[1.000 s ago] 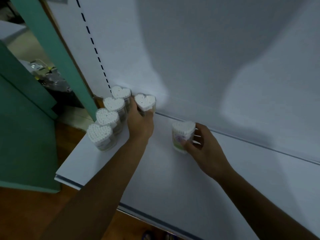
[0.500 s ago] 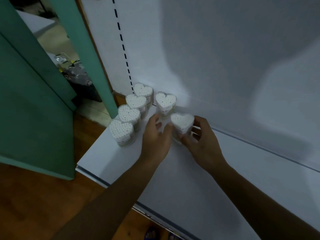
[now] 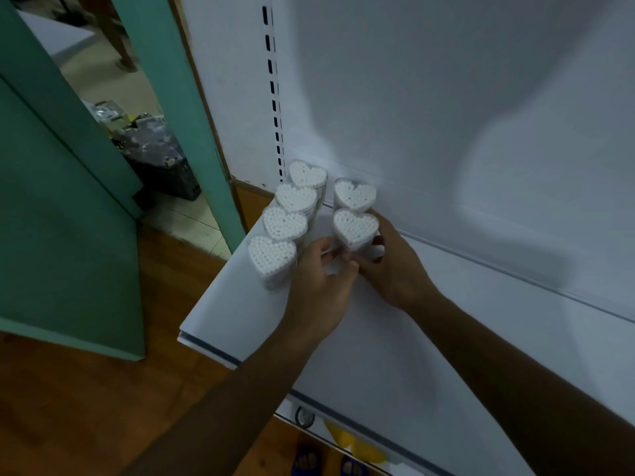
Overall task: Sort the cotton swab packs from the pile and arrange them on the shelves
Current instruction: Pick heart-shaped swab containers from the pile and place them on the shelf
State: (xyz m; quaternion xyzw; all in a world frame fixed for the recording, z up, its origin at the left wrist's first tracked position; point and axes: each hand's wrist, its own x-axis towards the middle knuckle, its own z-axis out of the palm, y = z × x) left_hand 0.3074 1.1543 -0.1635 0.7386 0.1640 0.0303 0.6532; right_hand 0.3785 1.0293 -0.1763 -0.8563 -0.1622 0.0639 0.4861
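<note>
Several heart-shaped clear packs of white cotton swabs stand at the left end of a white shelf (image 3: 240,324). A column of them runs along the shelf's left edge, the nearest being pack (image 3: 272,257). A second column beside it has a rear pack (image 3: 354,197) by the back panel and a front pack (image 3: 355,228). My right hand (image 3: 391,266) holds that front pack from the right, fingers curled round it. My left hand (image 3: 323,286) touches the same pack's lower left side with its fingertips.
The white back panel (image 3: 446,97) with a slotted upright (image 3: 275,108) rises behind the packs. Green door frames (image 3: 165,80) and a dark crate of wrapped goods (image 3: 154,156) lie to the left. Wooden floor (image 3: 86,407) is below; a lower shelf edge (image 3: 343,431) shows.
My right hand has slid its pack back and left, into place right in front of the rear pack. My left hand left the rear pack and came to the front one.
</note>
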